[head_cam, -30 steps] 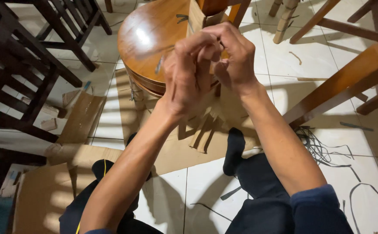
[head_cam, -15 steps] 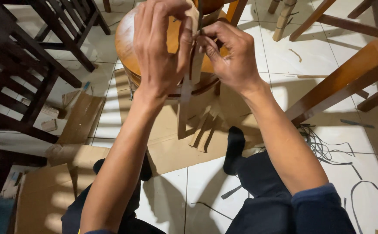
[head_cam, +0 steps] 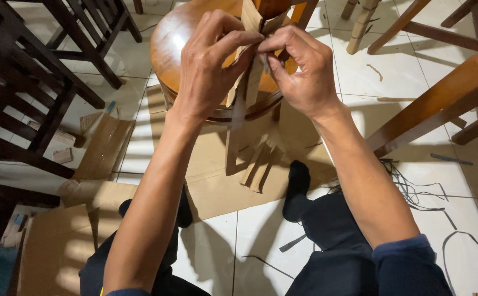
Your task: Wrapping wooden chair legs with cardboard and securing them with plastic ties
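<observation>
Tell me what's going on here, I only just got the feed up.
A person sits on the tiled floor with both hands raised at a round wooden stool. The left hand and right hand meet, pinching a cardboard strip that stands against the stool's edge. A thin dark band seems to run between the fingers. Cardboard sheets lie under the stool, cut dark straps to the right, dark chairs to the left.

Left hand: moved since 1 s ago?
Yes. The left hand has risen up-frame, from below the round seat's front edge to over the seat itself.
</observation>
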